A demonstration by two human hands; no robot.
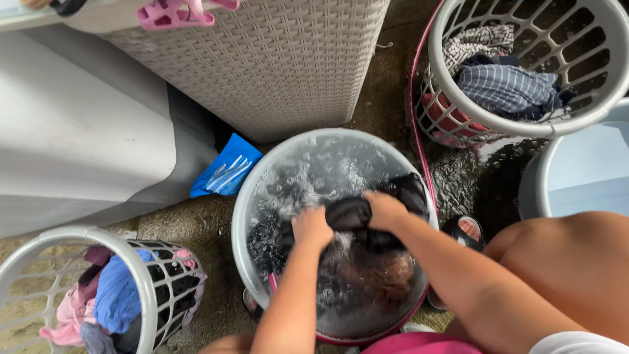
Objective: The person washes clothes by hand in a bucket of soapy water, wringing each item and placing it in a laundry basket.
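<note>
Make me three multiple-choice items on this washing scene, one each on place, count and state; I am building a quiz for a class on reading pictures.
1. Where does the dark garment lie?
A. In the round basin of water
B. In the upper right laundry basket
C. On the woven hamper

2. How many slotted laundry baskets show?
A. One
B. Two
C. Four

3. How do the hands stand?
A. Both hang free above the water
B. Only the right hand touches cloth
C. Both grip the dark garment

Answers:
1 A: the garment sits in the foamy water inside the basin.
2 B: one basket is at the upper right, another basket at the lower left.
3 C: the left hand and the right hand both close on the garment.
</note>
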